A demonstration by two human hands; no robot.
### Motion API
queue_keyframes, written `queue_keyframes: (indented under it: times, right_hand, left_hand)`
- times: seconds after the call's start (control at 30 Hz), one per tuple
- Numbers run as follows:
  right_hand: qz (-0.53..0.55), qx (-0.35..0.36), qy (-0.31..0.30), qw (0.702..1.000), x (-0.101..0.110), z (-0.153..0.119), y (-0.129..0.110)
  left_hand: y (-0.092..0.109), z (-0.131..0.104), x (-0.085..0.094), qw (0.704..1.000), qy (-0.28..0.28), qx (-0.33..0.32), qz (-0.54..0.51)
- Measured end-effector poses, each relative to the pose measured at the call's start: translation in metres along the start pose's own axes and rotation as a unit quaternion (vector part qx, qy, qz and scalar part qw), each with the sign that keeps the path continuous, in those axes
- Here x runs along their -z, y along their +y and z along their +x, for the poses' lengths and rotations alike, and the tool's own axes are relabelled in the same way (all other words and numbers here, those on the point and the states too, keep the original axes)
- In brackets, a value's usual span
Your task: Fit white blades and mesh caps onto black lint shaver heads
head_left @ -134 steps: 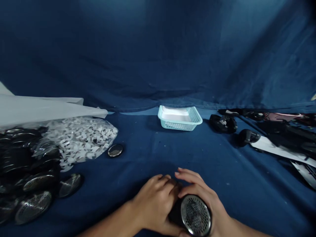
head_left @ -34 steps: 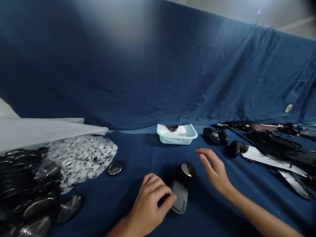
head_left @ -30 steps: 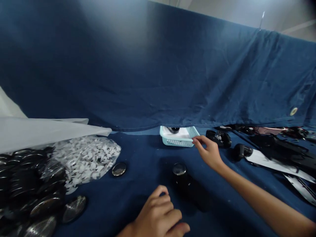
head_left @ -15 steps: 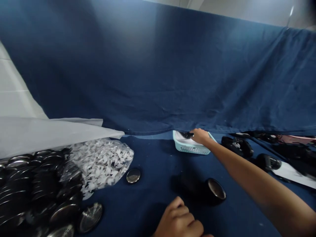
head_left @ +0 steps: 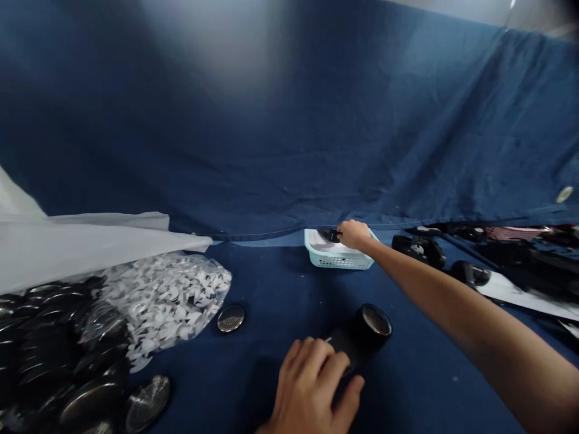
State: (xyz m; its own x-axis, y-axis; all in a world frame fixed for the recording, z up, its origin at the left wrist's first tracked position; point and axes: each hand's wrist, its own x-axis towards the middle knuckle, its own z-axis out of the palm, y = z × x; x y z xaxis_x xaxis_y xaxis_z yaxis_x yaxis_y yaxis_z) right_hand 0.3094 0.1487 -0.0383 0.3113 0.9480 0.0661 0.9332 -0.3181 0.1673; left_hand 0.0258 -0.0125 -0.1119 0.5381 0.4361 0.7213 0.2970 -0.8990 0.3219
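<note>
My right hand reaches out to a pale turquoise basket at the far edge of the table. Its fingers are closed on a small black object, too dark to name, above white material in the basket. Close to me, my left hand is open, thumb apart from the fingers. It hovers over or touches the near end of a black cylindrical part lying on its side; the contact is hidden. A round black cap with a perforated metallic face lies on the blue cloth to the left.
A clear plastic bag of small white pieces lies at left, beside many stacked black round caps. Above them is a white sheet. A blue curtain hangs behind. Black and white devices lie at right.
My left hand has opened from a curled fist and moved forward to the black cylindrical part. My right hand stays at the basket with the black object. The view has shifted slightly.
</note>
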Motion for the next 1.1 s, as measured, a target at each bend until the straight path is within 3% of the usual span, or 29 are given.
queue_keyframes:
  times: [0.13, 0.3, 0.4, 0.53, 0.67, 0.77, 0.87, 1.0, 1.1]
  right_hand:
    - [-0.009, 0.034, 0.029, 0.999, 0.027, -0.040, 0.016]
    - [-0.025, 0.062, 0.088, 0.994, 0.042, -0.135, 0.060]
    - [-0.024, 0.076, 0.120, 0.990, 0.023, -0.185, 0.090]
    - [0.029, 0.179, 0.270, 0.946, -0.025, -0.233, 0.116]
    - [0.069, 0.188, 0.267, 0.943, -0.070, -0.273, 0.121]
    - [0.108, 0.201, 0.233, 0.945, -0.091, -0.291, 0.118]
    - [0.154, 0.153, 0.253, 0.943, -0.099, -0.297, 0.111]
    - [0.201, 0.047, 0.299, 0.932, -0.089, -0.295, 0.094]
    - [0.217, 0.073, 0.304, 0.925, -0.071, -0.284, 0.076]
  left_hand:
    - [-0.007, 0.002, -0.003, 0.987, -0.142, 0.071, 0.040]
    - [-0.015, 0.000, -0.014, 0.959, -0.244, 0.125, 0.069]
    - [-0.015, 0.002, -0.013, 0.953, -0.260, 0.140, 0.064]
    - [-0.015, 0.004, -0.010, 0.954, -0.254, 0.148, 0.065]
    - [-0.012, 0.002, -0.011, 0.954, -0.238, 0.155, 0.100]
    - [-0.011, 0.002, -0.012, 0.953, -0.237, 0.147, 0.115]
    - [-0.012, 0.002, -0.013, 0.958, -0.227, 0.126, 0.126]
    - [-0.012, -0.001, -0.014, 0.960, -0.215, 0.091, 0.157]
    - [-0.010, -0.003, -0.014, 0.960, -0.212, 0.069, 0.170]
